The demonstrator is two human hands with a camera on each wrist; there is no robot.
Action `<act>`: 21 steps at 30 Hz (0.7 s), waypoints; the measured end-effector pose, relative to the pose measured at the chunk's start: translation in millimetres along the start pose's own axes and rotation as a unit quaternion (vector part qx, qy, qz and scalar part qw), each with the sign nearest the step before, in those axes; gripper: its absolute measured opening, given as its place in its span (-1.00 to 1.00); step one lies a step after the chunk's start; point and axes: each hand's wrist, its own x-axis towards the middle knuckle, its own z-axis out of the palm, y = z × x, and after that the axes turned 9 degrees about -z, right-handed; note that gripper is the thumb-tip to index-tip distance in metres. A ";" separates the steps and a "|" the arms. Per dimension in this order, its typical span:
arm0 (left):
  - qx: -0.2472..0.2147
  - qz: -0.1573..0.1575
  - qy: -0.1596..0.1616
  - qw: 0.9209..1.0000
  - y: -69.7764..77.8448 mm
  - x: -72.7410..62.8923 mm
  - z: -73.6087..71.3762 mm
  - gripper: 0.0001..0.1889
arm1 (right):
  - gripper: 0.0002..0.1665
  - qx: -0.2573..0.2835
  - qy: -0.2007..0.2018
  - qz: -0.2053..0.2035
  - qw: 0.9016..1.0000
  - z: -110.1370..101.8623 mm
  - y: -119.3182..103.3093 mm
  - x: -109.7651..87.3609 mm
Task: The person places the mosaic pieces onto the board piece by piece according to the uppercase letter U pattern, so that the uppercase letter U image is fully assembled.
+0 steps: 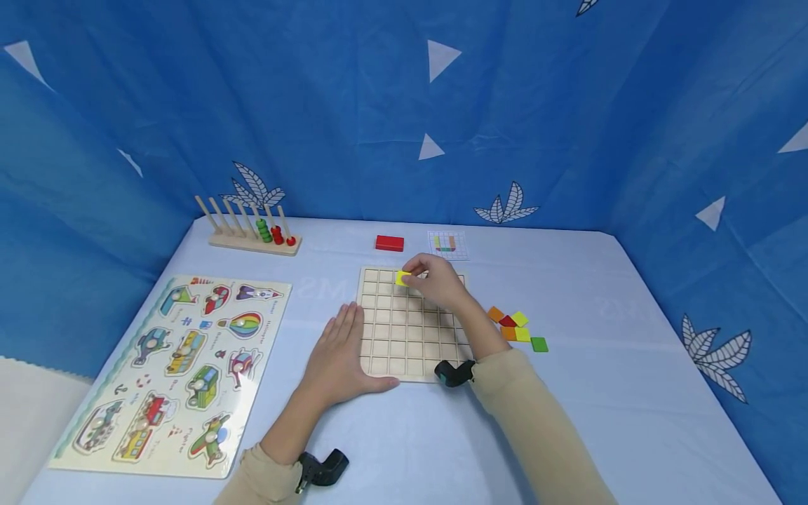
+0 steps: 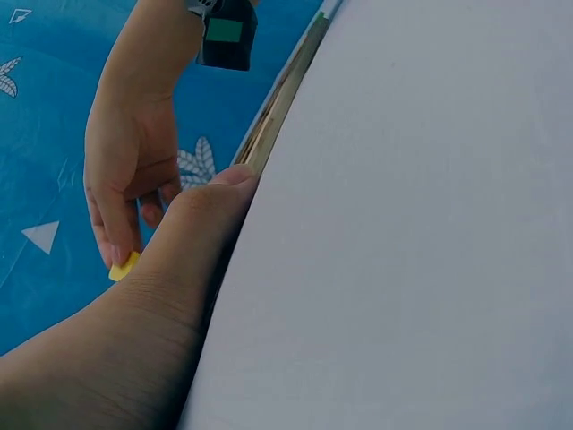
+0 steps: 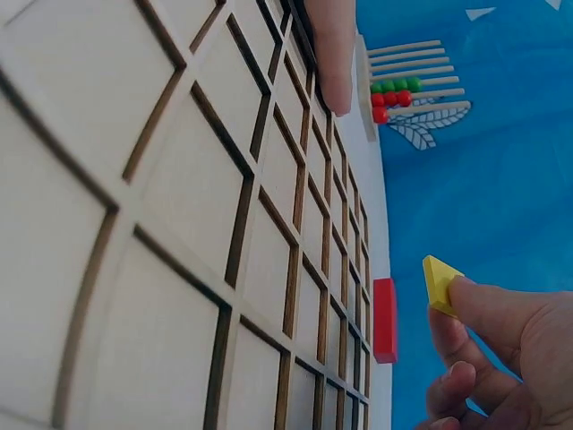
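Beige sleeves (image 1: 536,421) cross our table (image 1: 631,393). Our left hand (image 1: 339,358), fingers straight, touches the board (image 1: 399,332); our right hand (image 1: 438,282) pinches a yellow tile (image 3: 438,287).

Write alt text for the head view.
A person's right grip pinches a yellow tile over a gridded wooden board; the left grip rests at the board's near-left corner. Loose colored tiles lie right of the board; a picture puzzle and bead rack are left.
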 end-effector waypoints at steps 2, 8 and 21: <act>0.000 0.001 -0.001 1.000 -0.4 0.0 0.0 0.49 | -0.84 0.000 -0.002 0.000 1.000 2.2 -1.0 2.4; -0.007 0.002 -0.004 1.000 -1.4 -0.2 -0.4 0.50 | -0.85 0.002 -0.009 0.002 1.000 10.4 -7.0 7.5; -0.006 0.003 -0.005 1.000 -2.1 0.2 -0.8 0.50 | -0.87 -0.044 -0.025 0.000 0.999 27.5 -9.5 16.4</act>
